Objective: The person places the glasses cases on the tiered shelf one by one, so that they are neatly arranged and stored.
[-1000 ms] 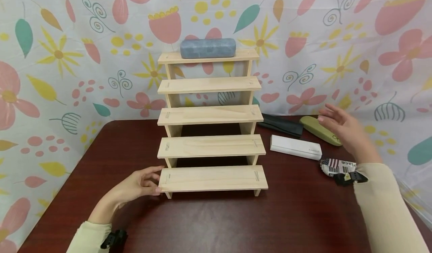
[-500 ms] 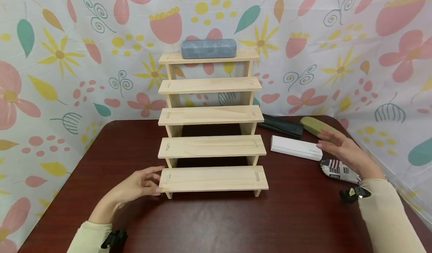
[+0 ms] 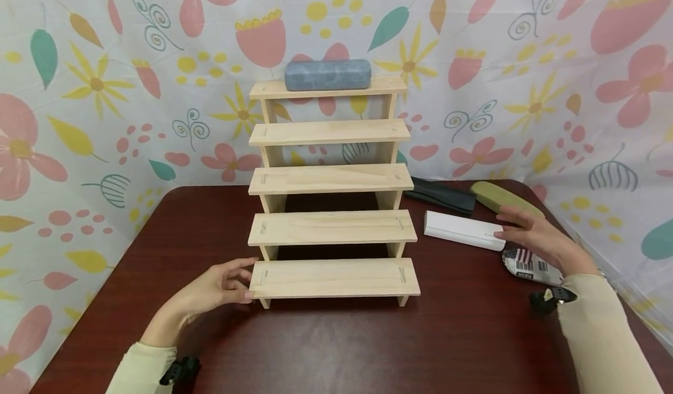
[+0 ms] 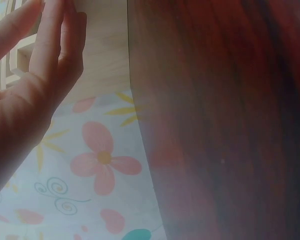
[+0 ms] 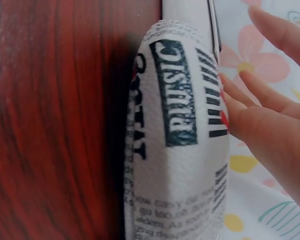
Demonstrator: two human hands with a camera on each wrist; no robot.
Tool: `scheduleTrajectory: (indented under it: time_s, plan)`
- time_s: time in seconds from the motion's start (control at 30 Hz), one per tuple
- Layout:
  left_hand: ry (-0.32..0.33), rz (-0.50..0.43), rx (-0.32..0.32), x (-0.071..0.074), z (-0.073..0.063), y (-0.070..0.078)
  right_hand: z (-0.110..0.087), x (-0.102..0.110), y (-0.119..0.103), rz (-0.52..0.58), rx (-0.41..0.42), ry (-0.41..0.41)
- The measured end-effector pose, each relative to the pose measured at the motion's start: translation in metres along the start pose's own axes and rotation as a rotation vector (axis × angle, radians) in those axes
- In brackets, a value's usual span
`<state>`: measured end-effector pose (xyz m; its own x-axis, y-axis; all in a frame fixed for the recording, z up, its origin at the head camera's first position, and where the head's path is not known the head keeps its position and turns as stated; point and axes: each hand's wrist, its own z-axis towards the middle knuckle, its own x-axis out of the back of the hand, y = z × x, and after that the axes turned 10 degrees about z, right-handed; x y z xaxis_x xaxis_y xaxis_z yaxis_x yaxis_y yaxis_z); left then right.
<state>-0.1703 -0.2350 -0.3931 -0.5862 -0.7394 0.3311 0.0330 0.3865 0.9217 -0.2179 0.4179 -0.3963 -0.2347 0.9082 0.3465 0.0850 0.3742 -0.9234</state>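
My left hand [image 3: 223, 286] touches the left end of the lowest shelf on the stepped wooden display stand [image 3: 334, 277], its fingers loosely bent and its thumb by the front corner. A blue glasses case [image 3: 328, 75] lies on the top shelf. My right hand [image 3: 541, 236] reaches over the right end of a white glasses case [image 3: 457, 229], fingers apart. Just below that hand lies a newspaper-print glasses case [image 3: 531, 267], which looks large in the right wrist view, beside the fingers [image 5: 270, 117]. An olive-green glasses case [image 3: 499, 197] is behind the hand.
A black case [image 3: 441, 195] lies to the right of the stand, partly hidden by it. Everything rests on a dark red-brown wooden table [image 3: 336, 347]. A flower-patterned cloth [image 3: 179, 72] hangs close behind the stand and along the sides.
My right hand has come down from beside the olive-green case to the white case's right end. The left hand has stayed at the lowest shelf.
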Motion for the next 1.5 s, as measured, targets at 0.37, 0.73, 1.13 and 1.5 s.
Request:
scheduleTrajectory:
  time_s: [0.37,0.73,1.13,1.5]
  plan:
    - [0.003,0.005,0.003,0.0,0.0,-0.003,0.005,-0.003,0.003,-0.145,-0.043,-0.042]
    - [0.002,-0.009,0.002,0.0,-0.001,-0.003,0.017,-0.006,-0.003,-0.321,-0.067,-0.009]
    - [0.013,-0.008,-0.007,-0.001,0.0,-0.005,0.017,-0.005,0.002,-0.287,-0.065,-0.004]
    - [0.017,-0.002,-0.008,0.0,0.0,-0.005,0.015,-0.001,0.005,-0.024,-0.043,0.044]
